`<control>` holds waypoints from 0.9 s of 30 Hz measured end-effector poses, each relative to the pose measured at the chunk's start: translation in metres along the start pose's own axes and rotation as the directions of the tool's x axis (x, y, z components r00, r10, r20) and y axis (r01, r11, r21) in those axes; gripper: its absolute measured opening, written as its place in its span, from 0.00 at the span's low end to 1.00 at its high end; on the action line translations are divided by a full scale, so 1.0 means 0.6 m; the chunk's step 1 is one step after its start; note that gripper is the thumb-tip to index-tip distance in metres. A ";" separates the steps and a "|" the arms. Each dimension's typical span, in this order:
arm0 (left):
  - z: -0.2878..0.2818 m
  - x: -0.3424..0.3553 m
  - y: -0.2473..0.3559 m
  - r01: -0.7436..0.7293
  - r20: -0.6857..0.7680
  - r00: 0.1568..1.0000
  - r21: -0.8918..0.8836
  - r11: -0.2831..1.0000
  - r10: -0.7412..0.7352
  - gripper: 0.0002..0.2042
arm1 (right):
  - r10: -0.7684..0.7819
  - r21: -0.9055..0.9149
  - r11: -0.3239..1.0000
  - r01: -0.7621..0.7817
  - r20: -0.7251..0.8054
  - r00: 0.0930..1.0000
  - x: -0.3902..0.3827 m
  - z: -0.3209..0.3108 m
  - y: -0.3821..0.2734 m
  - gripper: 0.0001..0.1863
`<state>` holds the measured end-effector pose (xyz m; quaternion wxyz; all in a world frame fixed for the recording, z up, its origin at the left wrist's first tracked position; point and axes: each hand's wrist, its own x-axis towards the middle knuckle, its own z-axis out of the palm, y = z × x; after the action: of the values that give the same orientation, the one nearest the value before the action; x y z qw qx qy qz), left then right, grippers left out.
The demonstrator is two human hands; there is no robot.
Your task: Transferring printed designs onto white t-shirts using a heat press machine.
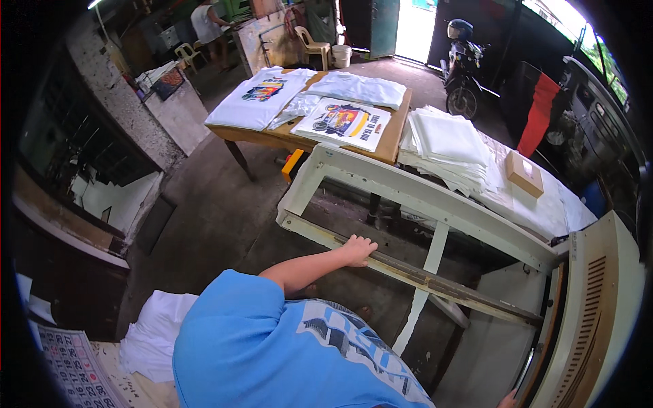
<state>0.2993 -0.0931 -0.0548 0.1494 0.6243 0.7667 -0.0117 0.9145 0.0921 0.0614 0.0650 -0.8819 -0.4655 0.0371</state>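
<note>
My left hand [359,251] is closed over the near rail [422,277] of a long white metal frame, its fingers curled around the worn edge. That frame [408,175] joins a cream machine housing [578,319] with a row of vent slots on the right. Only a sliver of my right hand [508,400] shows at the lower edge, beside the housing and below a thin metal bar [525,367]. Whether it touches the bar cannot be seen, since most of its fingers are out of the picture. My blue shirt fills the lower middle.
Beyond the frame, a wooden table [398,146] carries printed white shirts [343,124]. Stacked white cloth [445,139] and a brown box [524,174] lie to its right. White fabric [158,333] is at my left. Farther off are a motorcycle [462,75] and another person [207,27].
</note>
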 end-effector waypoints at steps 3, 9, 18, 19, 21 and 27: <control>-0.004 0.000 0.003 0.022 0.035 0.999 -0.019 1.000 -0.022 0.23 | 0.020 0.045 0.999 -0.021 0.026 0.999 0.031 0.019 -0.011 0.27; 0.004 0.005 0.008 0.071 0.028 0.997 -0.031 0.997 -0.070 0.24 | 0.102 0.108 0.988 -0.113 0.100 0.990 0.050 0.074 0.015 0.28; 0.005 0.004 0.013 0.098 -0.033 0.994 -0.059 0.993 -0.100 0.26 | 0.217 0.200 0.951 -0.237 0.113 0.970 0.132 0.091 0.032 0.31; 0.000 0.005 0.015 0.109 -0.009 0.994 -0.061 0.992 -0.109 0.26 | 0.235 0.208 0.944 -0.256 0.117 0.965 0.139 0.094 0.035 0.31; 0.002 0.002 0.017 0.119 0.025 0.993 -0.064 0.991 -0.118 0.26 | 0.275 0.211 0.931 -0.297 0.126 0.953 0.149 0.096 0.053 0.32; -0.091 -0.009 0.091 0.013 0.018 1.000 -0.391 0.920 -0.006 0.21 | 0.363 0.114 0.924 -0.364 0.033 0.931 0.179 0.105 0.097 0.31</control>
<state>0.3406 -0.0749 0.0079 0.2770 0.5781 0.7554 0.1358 1.0149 0.1535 -0.0101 0.1066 -0.9472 -0.2914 0.0811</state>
